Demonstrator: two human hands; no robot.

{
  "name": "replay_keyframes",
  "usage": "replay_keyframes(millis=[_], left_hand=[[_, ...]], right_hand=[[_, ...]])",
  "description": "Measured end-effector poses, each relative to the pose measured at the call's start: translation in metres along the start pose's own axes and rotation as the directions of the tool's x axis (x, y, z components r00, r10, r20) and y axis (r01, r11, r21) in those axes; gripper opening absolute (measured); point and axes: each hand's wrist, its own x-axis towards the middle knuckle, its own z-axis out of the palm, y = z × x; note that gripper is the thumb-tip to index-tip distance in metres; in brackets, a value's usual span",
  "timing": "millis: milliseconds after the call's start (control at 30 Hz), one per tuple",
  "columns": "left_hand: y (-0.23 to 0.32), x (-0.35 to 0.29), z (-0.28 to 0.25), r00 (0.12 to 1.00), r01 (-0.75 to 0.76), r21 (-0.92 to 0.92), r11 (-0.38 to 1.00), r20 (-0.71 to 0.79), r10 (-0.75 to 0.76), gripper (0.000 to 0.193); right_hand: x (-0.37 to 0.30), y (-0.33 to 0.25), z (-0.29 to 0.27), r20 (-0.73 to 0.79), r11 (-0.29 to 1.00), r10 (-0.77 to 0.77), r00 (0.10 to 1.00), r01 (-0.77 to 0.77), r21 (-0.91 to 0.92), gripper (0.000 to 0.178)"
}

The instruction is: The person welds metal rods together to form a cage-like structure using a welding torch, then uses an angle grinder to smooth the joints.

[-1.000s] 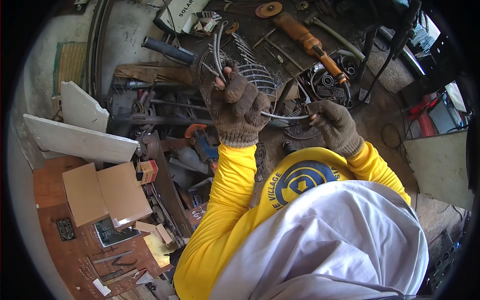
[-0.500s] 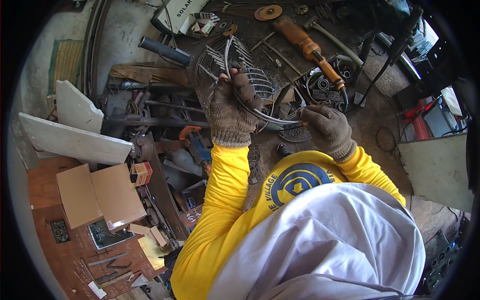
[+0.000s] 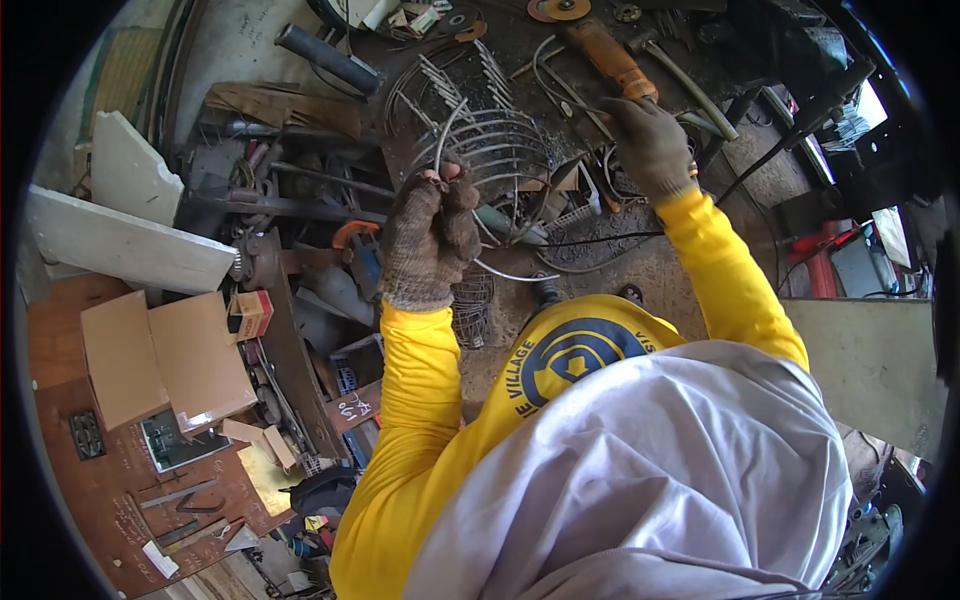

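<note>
My left hand [image 3: 425,240], in a worn brown knit glove with fingertips showing, is closed around a thin curved metal rod [image 3: 522,277]. One end of the rod rises above the fist; the other bows toward my body. Beyond it on the dark workbench lie several bent metal rods [image 3: 512,160] fanned out like ribs. My gloved right hand [image 3: 652,148] is at the bench's right, closed at the end of a second curved metal rod [image 3: 538,68]. Its grip is partly hidden. An orange angle grinder [image 3: 604,55] lies just beyond that hand, which covers part of it.
A hammer [image 3: 690,88] lies right of the grinder, with abrasive discs [image 3: 558,8] at the far edge. A dark pipe [image 3: 328,58] juts in at the back left. White boards [image 3: 140,240] and an open cardboard box [image 3: 200,350] are at left. A dark cable crosses at right.
My hands have moved apart. The right hand has gone far and up toward the grinder with one curved rod, while the left keeps the other and has shifted slightly left.
</note>
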Motion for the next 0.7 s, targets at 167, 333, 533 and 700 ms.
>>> replay_keyframes(millis=[167, 333, 533, 700], left_hand=[[0.006, -0.017, -0.007, 0.998, -0.067, 0.035, 0.997, -0.016, 0.067, 0.032], [0.011, -0.026, -0.006, 0.997, 0.07, 0.155, 0.985, -0.035, -0.065, 0.03], [0.003, -0.023, 0.019, 0.887, 0.434, 0.587, 0.683, -0.144, -0.44, 0.024], [-0.027, -0.023, 0.012, 0.859, 0.428, 0.687, 0.587, -0.106, -0.502, 0.026]], right_hand=[[0.024, 0.018, 0.041, 0.245, 0.947, -0.112, 0.963, 0.178, -0.267, 0.026], [0.018, 0.017, 0.056, 0.278, 0.933, -0.055, 0.959, 0.148, -0.328, 0.031], [-0.024, -0.072, -0.02, 0.27, 0.921, -0.231, 0.935, 0.12, 0.372, 0.033], [-0.063, -0.063, -0.014, 0.545, 0.921, -0.37, 0.753, 0.221, 0.32, 0.027]])
